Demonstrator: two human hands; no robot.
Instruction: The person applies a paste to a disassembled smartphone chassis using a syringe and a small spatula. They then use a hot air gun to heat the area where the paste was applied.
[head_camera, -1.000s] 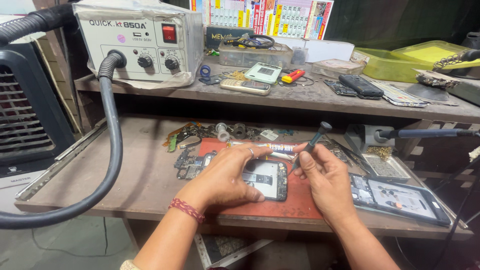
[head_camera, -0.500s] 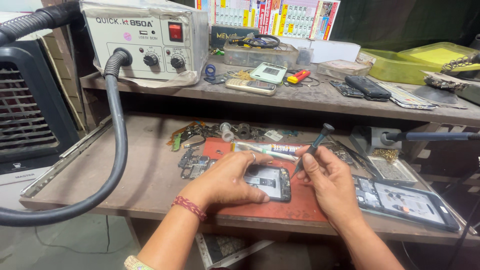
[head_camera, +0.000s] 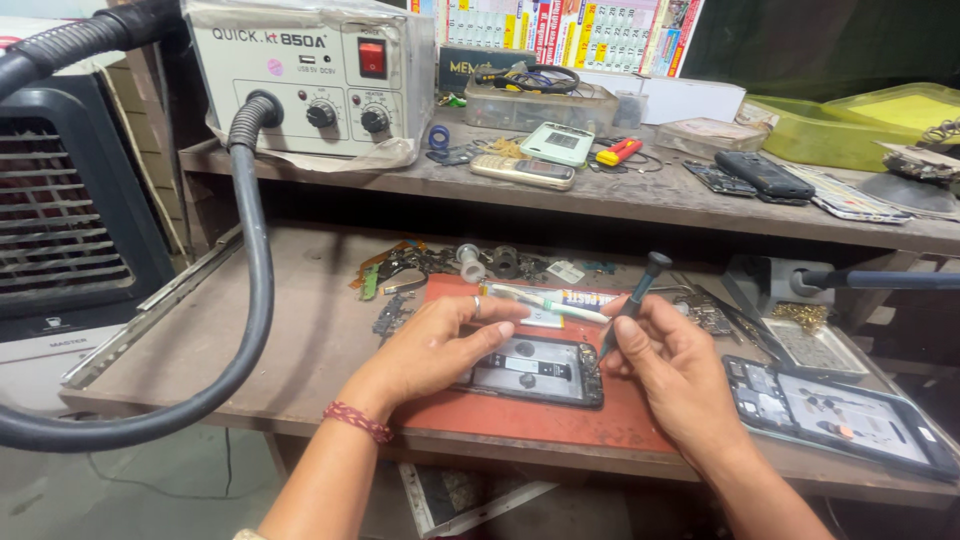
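1. From the head view I see the left hand (head_camera: 440, 345) lying flat, fingers spread and open, pressing down on the left end of the opened phone (head_camera: 535, 370). It grips nothing; it only pins the phone in place.

2. The phone lies back-open on the red mat (head_camera: 520, 415), near the front edge of the bench (head_camera: 300, 350), roughly at its middle.

3. The right hand (head_camera: 675, 375) is closed in a pinch around a dark screwdriver (head_camera: 632, 305), held tilted, its cap up and away from me, its tip down at the top right corner of the phone.

4. What has changed over the last second: very little in the hands. The left hand has stayed on the phone, and the screwdriver has kept its tilt with the tip at the same corner. The camera has drifted a little, so the whole bench sits slightly differently in view.

5. I judge from this that the work at that corner is ongoing, likely a screw being turned, with the phone held steady against it.

6. Just behind the phone, on the mat's far edge, lies a white tube (head_camera: 545, 298); I cannot tell whether the fingertips touch it.

7. A second opened phone (head_camera: 835, 410) lies at the bench's front right corner, well apart from both hands.

8. On the upper shelf stands a grey hot-air station (head_camera: 310, 75), its black hose (head_camera: 250, 290) looping down past the bench's left edge.
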